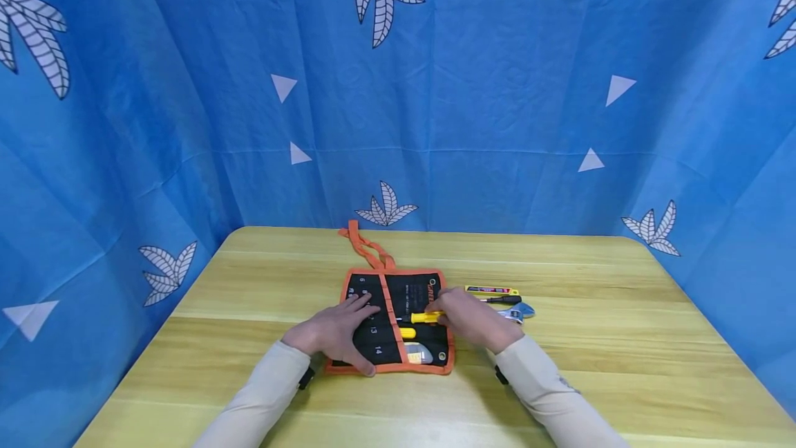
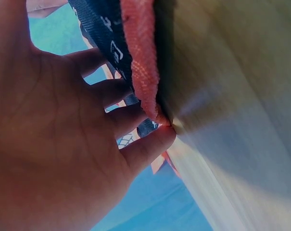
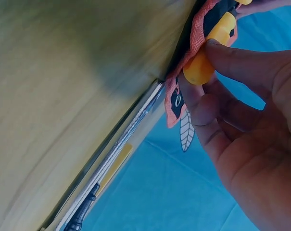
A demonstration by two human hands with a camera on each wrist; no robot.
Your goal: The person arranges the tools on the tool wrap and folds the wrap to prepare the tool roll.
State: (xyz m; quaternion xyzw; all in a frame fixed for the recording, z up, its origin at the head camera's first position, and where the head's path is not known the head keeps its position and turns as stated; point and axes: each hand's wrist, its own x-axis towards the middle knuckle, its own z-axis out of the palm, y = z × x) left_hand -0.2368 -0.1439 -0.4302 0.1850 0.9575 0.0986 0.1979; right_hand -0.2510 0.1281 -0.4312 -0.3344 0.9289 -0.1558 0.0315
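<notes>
A black tool pouch (image 1: 410,287) with orange trim lies unrolled on the table, its pockets numbered on the left half. Across that half rests my left hand (image 1: 336,330), fingers spread and fairly straight; in the left wrist view the fingertips touch the pouch's orange edge (image 2: 143,62). My right hand (image 1: 469,318) pinches a screwdriver by its yellow handle (image 1: 425,317), the shaft pointing left at the orange pocket band. The right wrist view shows thumb and fingers round that handle (image 3: 199,67). Below it, another yellow handle (image 1: 407,332) and a utility knife (image 1: 418,353) sit in pockets.
Just right of the pouch lie an adjustable wrench (image 1: 522,311), a black-handled tool (image 1: 506,300) and a yellow narrow item (image 1: 491,290) with a printed label. Orange ties (image 1: 367,247) trail from the pouch's far edge. A blue curtain (image 1: 485,88) hangs behind the wooden table (image 1: 591,337).
</notes>
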